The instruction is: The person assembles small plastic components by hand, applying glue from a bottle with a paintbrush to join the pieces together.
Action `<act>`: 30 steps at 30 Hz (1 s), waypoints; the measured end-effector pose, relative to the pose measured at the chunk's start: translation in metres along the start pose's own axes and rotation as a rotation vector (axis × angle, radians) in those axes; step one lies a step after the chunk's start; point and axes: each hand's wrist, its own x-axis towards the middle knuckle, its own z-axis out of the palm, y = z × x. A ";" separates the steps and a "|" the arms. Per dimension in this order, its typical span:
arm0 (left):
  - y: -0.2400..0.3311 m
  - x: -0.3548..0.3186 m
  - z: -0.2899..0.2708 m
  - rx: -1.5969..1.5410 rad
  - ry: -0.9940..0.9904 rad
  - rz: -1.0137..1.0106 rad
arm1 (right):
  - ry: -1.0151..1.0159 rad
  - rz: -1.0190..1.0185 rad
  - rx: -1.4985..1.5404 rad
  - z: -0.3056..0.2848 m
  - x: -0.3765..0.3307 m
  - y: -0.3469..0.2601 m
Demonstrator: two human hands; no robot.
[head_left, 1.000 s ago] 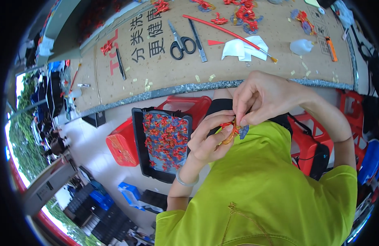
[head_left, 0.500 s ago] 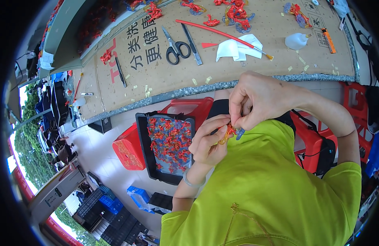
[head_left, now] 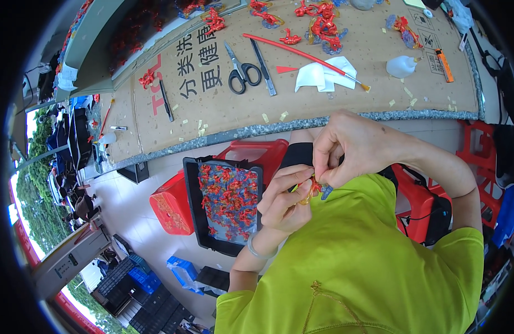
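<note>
A small figurine [head_left: 313, 192] in red, translucent yellow and blue is pinched between the fingers of my left hand [head_left: 284, 201], just in front of my green shirt. Over its upper side bends my right hand [head_left: 346, 149], thumb and fingertips pressed together right at the figurine. Whatever those right fingertips pinch is hidden behind them. To the left of my left hand, a black tray [head_left: 197, 214] holds several similar red and blue figurines [head_left: 229, 195]; it rests near a red stool [head_left: 172, 207].
On the cardboard-covered table [head_left: 223, 114] lie scissors [head_left: 243, 75], a metal-bladed tool [head_left: 263, 68], a red-handled brush [head_left: 301, 45], white cloth [head_left: 323, 75], a white squeeze bottle [head_left: 402, 66] and an orange cutter [head_left: 444, 65]. More figurines [head_left: 325, 29] stand at the far side.
The whole view has shifted slightly, with the table sitting a little lower. Both hands stay together at the figurine, with only small finger movement.
</note>
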 end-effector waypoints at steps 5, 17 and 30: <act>-0.006 0.005 0.002 -0.032 -0.042 -0.072 | 0.018 -0.093 -0.205 -0.017 0.004 0.000; -0.016 0.013 -0.012 -0.504 0.177 -0.849 | 1.058 0.103 -0.896 -0.041 0.017 0.049; -0.019 0.016 -0.017 0.128 0.152 -0.533 | 1.043 0.041 -0.969 -0.062 0.021 0.052</act>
